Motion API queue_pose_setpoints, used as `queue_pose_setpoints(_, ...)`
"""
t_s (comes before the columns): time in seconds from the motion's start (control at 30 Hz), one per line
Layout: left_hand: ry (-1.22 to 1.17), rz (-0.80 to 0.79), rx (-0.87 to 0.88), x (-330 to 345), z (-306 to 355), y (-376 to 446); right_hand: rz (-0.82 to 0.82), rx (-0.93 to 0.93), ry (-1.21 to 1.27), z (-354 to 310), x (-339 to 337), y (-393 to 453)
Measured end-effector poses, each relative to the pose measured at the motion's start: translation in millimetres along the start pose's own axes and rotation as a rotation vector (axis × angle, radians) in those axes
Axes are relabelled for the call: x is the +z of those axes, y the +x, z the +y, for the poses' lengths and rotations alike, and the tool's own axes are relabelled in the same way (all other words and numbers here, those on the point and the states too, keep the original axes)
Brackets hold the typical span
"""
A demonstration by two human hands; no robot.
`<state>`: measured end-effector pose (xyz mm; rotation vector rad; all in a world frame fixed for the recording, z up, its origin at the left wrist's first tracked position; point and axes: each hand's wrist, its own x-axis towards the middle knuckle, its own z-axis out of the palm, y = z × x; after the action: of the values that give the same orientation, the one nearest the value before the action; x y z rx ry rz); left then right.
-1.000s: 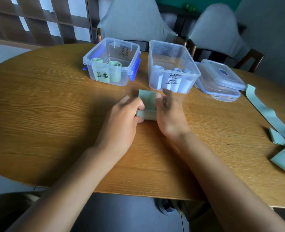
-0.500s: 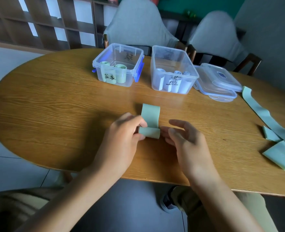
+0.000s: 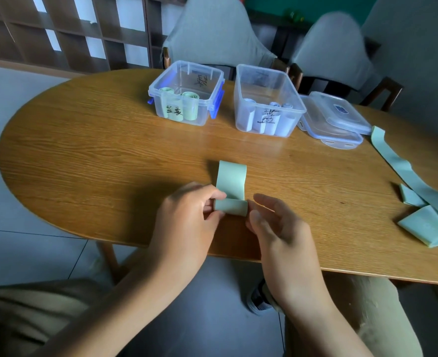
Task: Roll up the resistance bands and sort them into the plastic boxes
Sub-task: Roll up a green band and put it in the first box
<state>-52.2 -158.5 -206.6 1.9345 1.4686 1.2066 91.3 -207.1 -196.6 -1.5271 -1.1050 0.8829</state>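
Left hand (image 3: 187,217): grip pinches left end of the partly rolled green resistance band (image 3: 230,195), roll lying on the worktop (image 3: 84,161). Right hand (image 3: 277,228): fingers loosely curled, grip holding nothing, fingertips just beside roll's right end. Band's unrolled tail extends away beyond both hands.

Pale green flat rubber resistance band (image 3: 231,188) — half rolled, near table edge; two clear plastic boxes (image 3: 187,94) far, holding upright rolls.

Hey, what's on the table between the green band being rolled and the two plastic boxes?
Nothing: in the head view only bare wooden table separates the green band from the boxes.
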Motion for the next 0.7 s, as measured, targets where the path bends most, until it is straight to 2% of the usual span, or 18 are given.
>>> queue_pose_setpoints(0.13, -0.108, 0.045, -0.138, -0.5, 7.2, -9.8, -0.027, -0.043, -0.050, -2.8, 3.7, -5.0)
queue_pose_setpoints(0.33, -0.462, -0.003, -0.371, -5.7, 14.4, -22.0, -0.026, -0.101, -0.154, -1.2, 8.7, -9.4)
queue_pose_setpoints(0.7, -0.754, -0.179, -0.401, -13.7, 29.9, -28.3, -0.022, -0.226, -0.465, -9.2, 12.4, -18.4)
